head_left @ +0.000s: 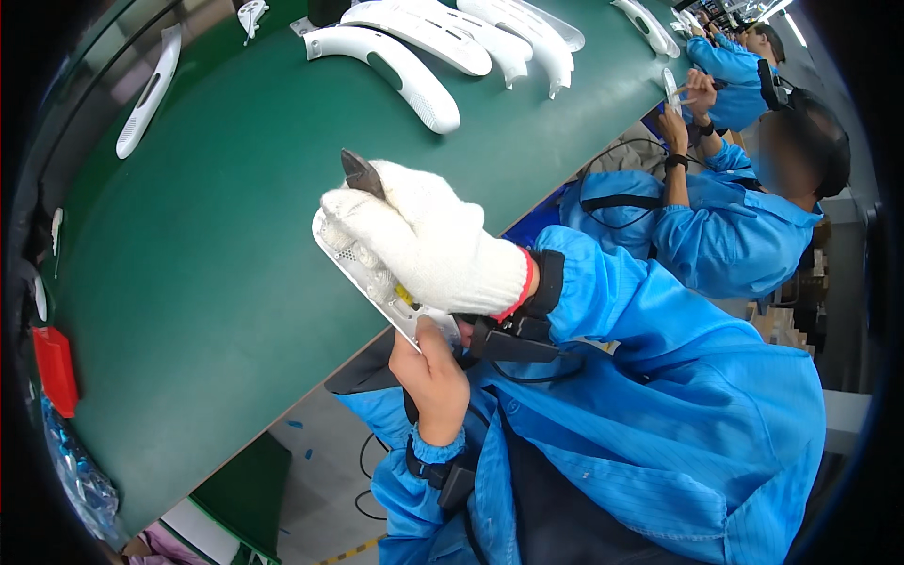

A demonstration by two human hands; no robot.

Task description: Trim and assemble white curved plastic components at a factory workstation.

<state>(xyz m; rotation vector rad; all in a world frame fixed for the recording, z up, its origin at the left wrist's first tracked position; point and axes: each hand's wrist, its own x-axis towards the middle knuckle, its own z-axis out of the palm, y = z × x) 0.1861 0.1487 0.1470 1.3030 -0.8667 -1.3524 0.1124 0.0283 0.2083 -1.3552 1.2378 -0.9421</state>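
Observation:
My right hand (428,247), in a white knit glove, is closed around a dark pointed tool (361,173) whose tip sticks up past the fingers. The gloved fingers also rest on a long white plastic part (356,266) held over the green table (217,282). My bare left hand (429,375) comes up from below and grips the near end of that part between thumb and fingers. The glove covers much of the part's middle. Both sleeves are blue.
Several long curved white plastic shells (405,66) lie at the far side of the table, and one more (146,89) lies at the far left. A red box (55,369) and a clear bag (75,471) sit at the left edge. A co-worker (725,217) in blue handles a white part to my right.

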